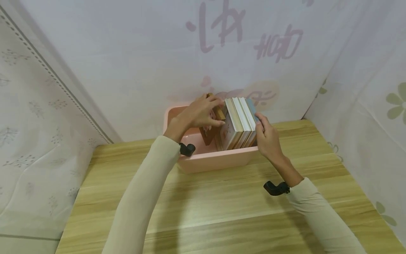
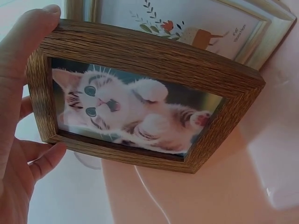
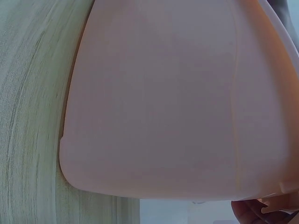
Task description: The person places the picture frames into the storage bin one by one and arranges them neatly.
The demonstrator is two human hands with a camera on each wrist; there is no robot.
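My left hand (image 1: 203,111) grips the short end of a brown wooden picture frame (image 2: 140,112) with a kitten photo, thumb on one side and fingers on the other. The frame tilts down into a pink plastic bin (image 1: 219,156). Beside it, several pale picture frames (image 1: 242,118) stand upright in a row in the bin's right part; one with a flower print (image 2: 210,28) shows behind the kitten frame. My right hand (image 1: 269,135) holds the bin's right end at the rim, and in the right wrist view its fingertips (image 3: 250,212) curl in at the edge.
The bin stands on a wood-grain table (image 1: 203,211) close to the back curtain (image 1: 127,70), which carries pink lettering. Patterned curtains (image 1: 31,106) hang at both sides. Black wrist cameras (image 1: 276,188) sit at both cuffs.
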